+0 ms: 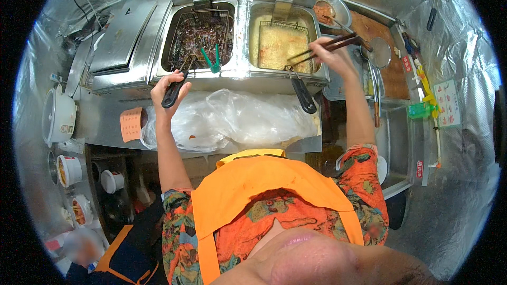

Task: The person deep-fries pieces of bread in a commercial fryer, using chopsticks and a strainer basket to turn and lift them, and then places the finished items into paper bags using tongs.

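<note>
My left hand is around the black handle of the left fryer basket, which sits in dark, bubbling oil. Green tongs rest at that fryer's front edge. In my right hand are long dark wooden chopsticks, their tips over the front right part of the right fryer. Pale, foaming oil fills that fryer and partly covers a second wire basket. Its black handle points towards me with no hand on it. What cooks under the foam cannot be made out.
A plastic bag lies before the fryers. To the right are a metal bowl of reddish food, a strainer, a wooden board and a sink. Left stand a white pot and tubs. Another person is at lower left.
</note>
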`<state>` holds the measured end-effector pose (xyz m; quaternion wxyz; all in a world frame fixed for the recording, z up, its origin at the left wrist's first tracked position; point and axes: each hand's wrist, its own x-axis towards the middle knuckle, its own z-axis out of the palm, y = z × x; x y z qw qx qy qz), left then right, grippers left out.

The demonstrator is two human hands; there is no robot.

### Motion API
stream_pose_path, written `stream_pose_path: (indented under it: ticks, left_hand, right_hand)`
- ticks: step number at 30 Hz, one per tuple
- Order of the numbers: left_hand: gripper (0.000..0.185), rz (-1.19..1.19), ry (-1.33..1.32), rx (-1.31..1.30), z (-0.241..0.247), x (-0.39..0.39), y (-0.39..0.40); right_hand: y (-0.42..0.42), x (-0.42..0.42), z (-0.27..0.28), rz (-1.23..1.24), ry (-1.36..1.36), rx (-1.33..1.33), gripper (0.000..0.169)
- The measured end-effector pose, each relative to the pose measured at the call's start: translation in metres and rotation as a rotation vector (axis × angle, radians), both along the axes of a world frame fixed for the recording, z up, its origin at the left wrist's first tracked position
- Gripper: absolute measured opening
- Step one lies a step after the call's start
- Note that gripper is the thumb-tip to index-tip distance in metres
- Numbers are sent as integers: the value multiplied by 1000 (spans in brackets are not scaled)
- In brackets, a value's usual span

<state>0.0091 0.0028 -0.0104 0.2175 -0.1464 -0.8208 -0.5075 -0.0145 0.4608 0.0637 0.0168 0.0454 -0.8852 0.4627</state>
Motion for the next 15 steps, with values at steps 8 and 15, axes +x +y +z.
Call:
stream_pose_path:
  ticks: [8, 15]
  left_hand:
    - [25, 4, -20, -13, -5, -6, 1]
    - [25, -13, -34, 22, -11, -4, 1]
  right_hand:
    - [30, -1, -26, -7, 199, 189, 23]
    - [48, 63, -7, -185, 129, 83, 24]
